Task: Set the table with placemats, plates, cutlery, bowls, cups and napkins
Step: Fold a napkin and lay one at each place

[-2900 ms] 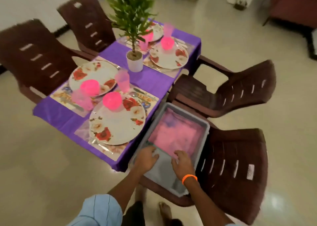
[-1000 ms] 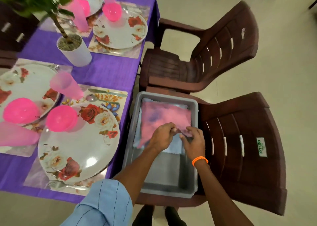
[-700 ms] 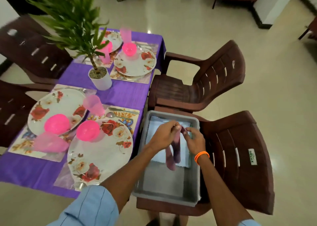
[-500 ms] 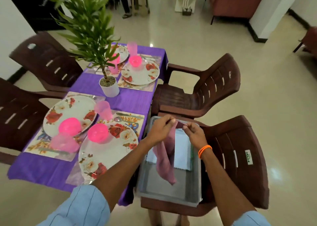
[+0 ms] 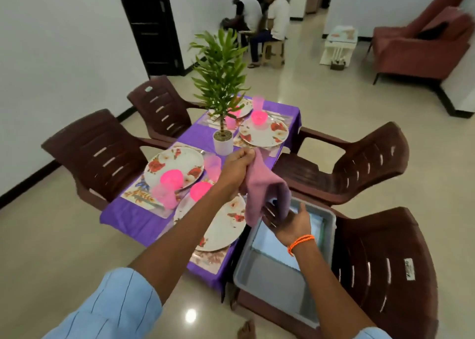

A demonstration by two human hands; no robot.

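My left hand grips the top corner of a pink napkin and holds it up above the near right place setting. My right hand, with an orange band on the wrist, touches the napkin's hanging lower edge with spread fingers over the grey tub. A pale blue napkin lies in the tub. The purple-clothed table carries floral plates, pink bowls, pink cups and placemats.
A potted plant stands mid-table. Brown plastic chairs ring the table; the tub sits on the near right chair. Two people sit at the far end of the room, and a red armchair stands at the back right.
The pink napkin has come out of the tub and risen over the table in my left hand. My right hand let go of the top edge and dropped to the lower edge.
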